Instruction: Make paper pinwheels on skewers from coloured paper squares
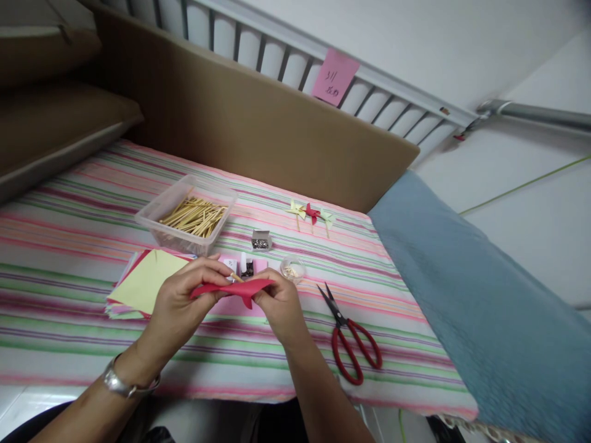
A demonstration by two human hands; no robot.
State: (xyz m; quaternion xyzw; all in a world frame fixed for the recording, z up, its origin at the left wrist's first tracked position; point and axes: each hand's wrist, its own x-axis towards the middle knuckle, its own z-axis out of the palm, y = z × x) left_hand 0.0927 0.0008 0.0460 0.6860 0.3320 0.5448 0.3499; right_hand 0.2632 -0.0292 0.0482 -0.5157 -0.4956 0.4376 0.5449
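Your left hand (178,307) and right hand (279,304) pinch red paper piece (235,289) at opposite ends, fingers closed, probably for tautness; scissors (351,344) lie near right hand.

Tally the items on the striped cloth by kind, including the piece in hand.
Small pinwheels: 3
Red-handled scissors: 1
Clear tub of sticks: 1
Small metal box: 1
Round clear dish: 1
Coloured paper stack: 1
Red paper piece, in left hand and right hand: 1
Total: 9 (small bits behind the hands not counted)

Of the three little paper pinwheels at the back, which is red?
The middle pinwheel; the left pinwheel is yellow, the right pinwheel pale green.
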